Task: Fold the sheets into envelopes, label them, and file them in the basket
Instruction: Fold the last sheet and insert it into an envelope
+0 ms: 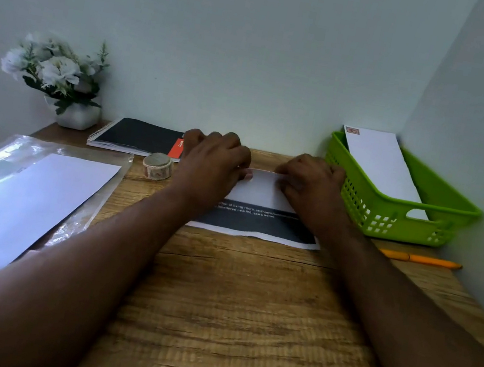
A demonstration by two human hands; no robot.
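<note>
One head-worn wide-angle view looks forward and down along the wooden tabletop (243,313) toward the near corner walls.

Grainy matt wood table (243,313)
</note>
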